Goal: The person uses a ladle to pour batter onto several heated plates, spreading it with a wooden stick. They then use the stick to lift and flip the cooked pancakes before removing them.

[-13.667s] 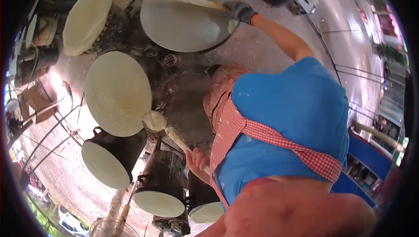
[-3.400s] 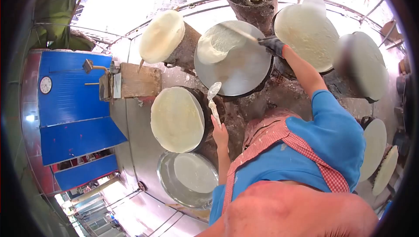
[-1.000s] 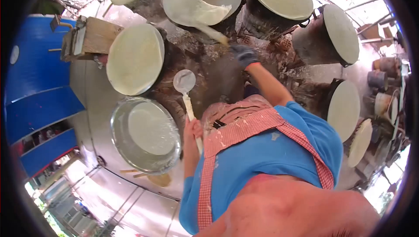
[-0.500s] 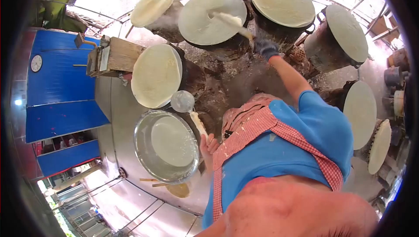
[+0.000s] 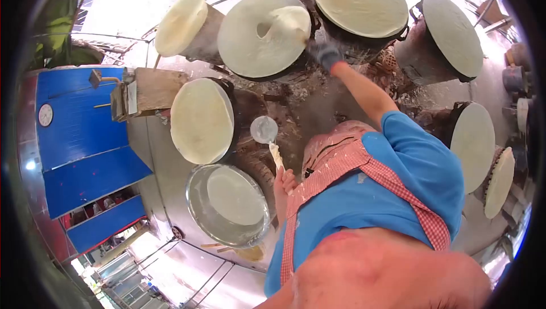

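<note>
My left hand (image 5: 286, 182) is closed around the pale handle of a round ladle (image 5: 264, 130), whose bowl is held up between a batter-coated pot and the basin. My right hand (image 5: 326, 57), in a dark glove and blurred, is closed on the handle of a batter-smeared paddle (image 5: 291, 20). The paddle's blade lies on the wide pale round top (image 5: 244, 53) of a steaming pot. A dark hole shows in that white layer beside the blade. Below the ladle stands a metal basin (image 5: 199, 226) of pale liquid batter.
More dark pots with pale round tops surround me: a large one (image 5: 361, 1) ahead, others to the right (image 5: 453, 36) and left (image 5: 202, 121). A wooden box (image 5: 161, 90) stands by the left pot. Blue cabinets (image 5: 85, 110) line the far left.
The ladle has shifted right, away from the basin's rim. My right hand has come left and slightly up with the paddle, and a hole now shows in the pale layer.
</note>
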The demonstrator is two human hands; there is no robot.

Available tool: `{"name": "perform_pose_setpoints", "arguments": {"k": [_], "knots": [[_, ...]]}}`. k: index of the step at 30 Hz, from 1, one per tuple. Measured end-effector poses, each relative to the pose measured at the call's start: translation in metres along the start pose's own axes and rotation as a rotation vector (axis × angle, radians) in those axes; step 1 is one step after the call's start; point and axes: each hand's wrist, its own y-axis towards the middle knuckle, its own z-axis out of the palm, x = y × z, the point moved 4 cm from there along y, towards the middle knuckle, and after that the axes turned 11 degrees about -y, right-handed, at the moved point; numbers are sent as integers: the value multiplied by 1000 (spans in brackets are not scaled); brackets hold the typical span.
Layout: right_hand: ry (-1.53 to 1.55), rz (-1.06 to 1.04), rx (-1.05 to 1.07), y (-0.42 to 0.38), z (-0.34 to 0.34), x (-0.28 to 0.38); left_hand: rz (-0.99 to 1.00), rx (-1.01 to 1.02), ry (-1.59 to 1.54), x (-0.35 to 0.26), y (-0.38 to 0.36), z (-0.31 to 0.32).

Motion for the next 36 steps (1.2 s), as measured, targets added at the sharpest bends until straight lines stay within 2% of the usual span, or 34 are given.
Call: {"name": "perform_pose_setpoints", "arguments": {"k": [1,2,3,4,5,6,7,8,9,10,12,13,14,15,16,17,18,19,20,22,23,24,25,26,28,29,30,31,32,34,35,36], "knots": [[27,-58,274,-44,-126,76,31,-113,-37,-6,13,9],[22,-62,256,-46,-107,48,68,-216,-73,-9,18,9],[742,330,201,-64,-66,-2,93,-147,186,-22,21,-11],[1452,706,128,-60,-32,-35,98,-123,197,-26,35,0],[973,548,139,-14,-4,-69,60,-89,95,-22,43,5],[507,406,166,15,13,-75,25,-88,-19,-10,33,6],[65,394,229,67,-102,-11,28,-77,-99,1,37,23],[63,272,143,118,-77,-21,21,-75,-108,10,43,28],[52,270,145,125,-83,-34,37,-97,-121,14,48,34],[173,310,168,129,-88,-34,64,-134,-126,12,41,37],[428,381,182,142,-96,-20,323,-269,264,-3,26,8],[351,508,181,126,-81,-23,617,-473,338,-21,25,-18],[471,432,-129,116,-71,-12,311,-63,79,-27,26,-51],[596,370,-417,86,-58,5,315,-272,194,-41,35,-58],[714,527,309,50,-16,29,316,-505,301,-53,31,-59],[557,375,238,45,-51,60,202,-324,267,-35,31,-17],[403,221,178,40,-85,88,92,-260,2,-41,29,-24],[495,289,305,35,-56,58,36,-193,-148,-25,21,-5],[264,250,223,37,-75,41,-12,-108,-278,-15,15,19],[1053,735,-7,24,-36,-41,47,-59,-163,-22,1,12],[1051,740,-11,18,-34,-26,99,-21,-53,-25,-6,9],[756,655,146,6,-31,6,90,-30,-46,-27,-12,11],[452,552,288,0,-36,29,56,-26,-196,-30,-9,17],[440,549,270,-9,-52,42,18,-15,-348,-32,-2,21],[886,597,243,-28,-74,74,28,40,-242,-44,-4,13],[892,585,231,-27,-59,53,76,36,-227,-47,-4,11],[882,541,130,-23,-34,14,128,36,-203,-54,-4,11],[874,495,20,-6,-20,-8,72,97,-202,-59,-4,5],[889,474,-11,22,-31,-13,162,50,-178,-50,-4,25],[215,583,-14,60,-95,-29,28,166,-282,-59,2,17],[223,585,-27,73,-122,-15,27,169,-267,-64,10,21],[114,580,149,82,-141,16,22,161,-272,-67,14,23]]}}
